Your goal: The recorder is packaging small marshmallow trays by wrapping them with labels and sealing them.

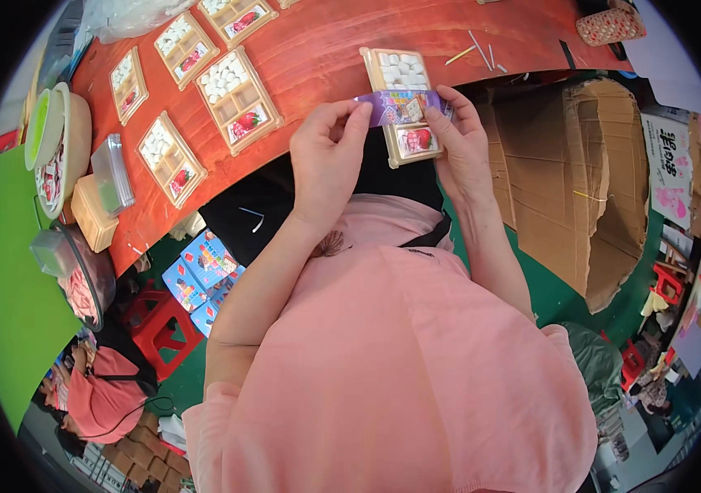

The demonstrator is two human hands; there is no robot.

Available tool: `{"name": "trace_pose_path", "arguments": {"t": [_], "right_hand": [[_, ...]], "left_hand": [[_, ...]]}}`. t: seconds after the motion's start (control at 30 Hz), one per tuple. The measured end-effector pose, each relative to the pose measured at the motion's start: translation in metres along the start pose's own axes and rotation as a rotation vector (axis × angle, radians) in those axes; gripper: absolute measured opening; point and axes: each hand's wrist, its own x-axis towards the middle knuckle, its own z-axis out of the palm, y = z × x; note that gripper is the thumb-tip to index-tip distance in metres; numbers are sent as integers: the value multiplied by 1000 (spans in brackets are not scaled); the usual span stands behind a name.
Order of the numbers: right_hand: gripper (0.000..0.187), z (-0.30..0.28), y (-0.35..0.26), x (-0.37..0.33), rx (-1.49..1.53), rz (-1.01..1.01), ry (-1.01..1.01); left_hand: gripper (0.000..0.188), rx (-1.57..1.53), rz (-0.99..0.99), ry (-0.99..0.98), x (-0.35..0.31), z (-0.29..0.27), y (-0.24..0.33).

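Purple paper band (404, 105) across compartment tray (405, 105), 12 o'clock of torso; left hand (327, 160), right hand (459, 140) pinch band ends. Advice: keep taut, centred.

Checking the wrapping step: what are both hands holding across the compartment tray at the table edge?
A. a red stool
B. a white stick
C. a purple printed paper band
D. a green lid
C: the left hand and right hand pinch the ends of a purple printed band stretched across the compartment tray.
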Motion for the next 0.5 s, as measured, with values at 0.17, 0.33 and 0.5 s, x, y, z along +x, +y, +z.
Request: {"name": "trace_pose_path", "arguments": {"t": [0.17,0.33,0.5], "right_hand": [[38,18,2,-14,-44,-52,-110],[37,19,-1,-19,-211,-165,-198],[45,18,-17,-24,-220,-216,-297]], "left_hand": [[37,-237,-224,-146,-16,3,11],[37,-607,-419,-253,-12,-3,11],[38,-642,-437,-382,-5,-23,5]]}}
